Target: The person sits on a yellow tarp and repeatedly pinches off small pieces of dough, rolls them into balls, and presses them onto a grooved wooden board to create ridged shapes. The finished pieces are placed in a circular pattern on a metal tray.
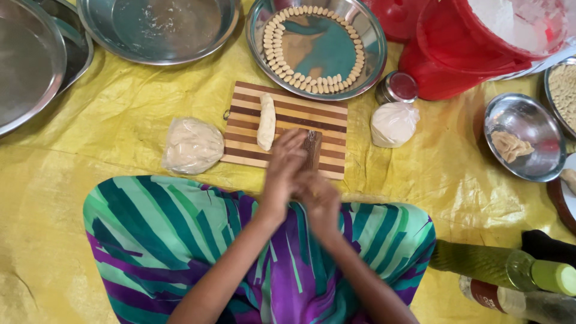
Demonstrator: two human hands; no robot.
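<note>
Two hands meet just below a striped wood board [288, 114] on a yellow sheet [90, 120]. Far left sit big steel plates [30, 60], w/ another steel plate [159, 27] next to them. A bag of dough [192, 146] lies left of the board. On the board rests a dough log [266, 122] & a small brown comb [311, 150]. The left hand [283, 171] lies on top of the right hand [318, 201], pressed together over the board's near edge. Can't tell if they hold anything; it's blurry. Up top, a steel plate [360, 78] holds a ring of small dough bits [312, 81]. Right of the board: a white bag [393, 124], a red bucket [462, 54], a steel bowl [528, 144].
</note>
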